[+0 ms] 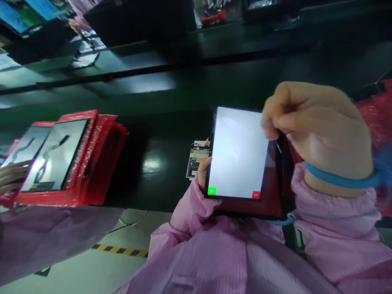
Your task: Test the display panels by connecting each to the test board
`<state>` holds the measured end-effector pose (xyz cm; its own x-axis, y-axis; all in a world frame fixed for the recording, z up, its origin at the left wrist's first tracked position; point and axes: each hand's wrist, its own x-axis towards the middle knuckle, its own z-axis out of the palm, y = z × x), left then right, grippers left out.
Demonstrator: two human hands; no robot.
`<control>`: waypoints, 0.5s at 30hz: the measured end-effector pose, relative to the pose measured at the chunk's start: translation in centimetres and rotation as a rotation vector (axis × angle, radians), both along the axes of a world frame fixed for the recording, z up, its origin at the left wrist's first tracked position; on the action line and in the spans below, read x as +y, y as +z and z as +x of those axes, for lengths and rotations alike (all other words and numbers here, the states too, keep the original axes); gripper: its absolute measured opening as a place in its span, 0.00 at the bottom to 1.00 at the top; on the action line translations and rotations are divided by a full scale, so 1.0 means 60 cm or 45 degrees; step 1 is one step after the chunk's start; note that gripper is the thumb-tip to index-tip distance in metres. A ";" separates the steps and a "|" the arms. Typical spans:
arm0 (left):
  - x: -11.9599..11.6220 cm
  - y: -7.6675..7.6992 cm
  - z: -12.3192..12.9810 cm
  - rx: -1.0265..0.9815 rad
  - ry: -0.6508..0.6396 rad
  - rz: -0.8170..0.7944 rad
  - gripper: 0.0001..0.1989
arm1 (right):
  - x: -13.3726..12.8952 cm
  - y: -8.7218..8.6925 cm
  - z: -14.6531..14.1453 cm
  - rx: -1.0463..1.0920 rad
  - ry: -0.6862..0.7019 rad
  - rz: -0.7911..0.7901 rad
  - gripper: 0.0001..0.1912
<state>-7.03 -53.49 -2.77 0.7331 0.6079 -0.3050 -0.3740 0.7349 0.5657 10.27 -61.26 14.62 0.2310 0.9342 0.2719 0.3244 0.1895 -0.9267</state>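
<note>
A tablet (239,153) with a lit white screen faces me, tilted up in front of my body. Small green and red boxes glow in its bottom corners. My left hand (203,171) grips its left edge, with the thumb at the border and the other fingers hidden behind. Just off the tablet's upper right side, my right hand (309,118) is raised and blurred, its fingers pinched together. From the pinch a dark, thin, pen-like stick (278,146) points downward. A blue wrist strap (343,178) circles my right wrist.
On the left, screen panels (58,155) lie on stacked red bubble-wrap bags (102,163); another person's hand (14,177) touches them. An opened device with exposed circuitry (196,161) lies behind my left hand. Red wrap (375,110) is piled at right. Dark boxes (137,20) stand at the back.
</note>
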 end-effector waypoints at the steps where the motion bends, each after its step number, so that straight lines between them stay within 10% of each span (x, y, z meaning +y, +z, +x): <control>1: 0.001 0.000 -0.001 -0.002 -0.016 -0.007 0.17 | -0.008 0.006 0.002 -0.247 -0.129 -0.049 0.08; 6: 0.006 -0.008 -0.005 -0.002 -0.028 -0.030 0.19 | -0.017 0.006 0.015 -0.799 -0.500 -0.212 0.06; 15: 0.003 0.027 0.004 -0.117 -0.071 -0.087 0.31 | -0.039 -0.013 0.066 -1.175 -0.224 -0.113 0.12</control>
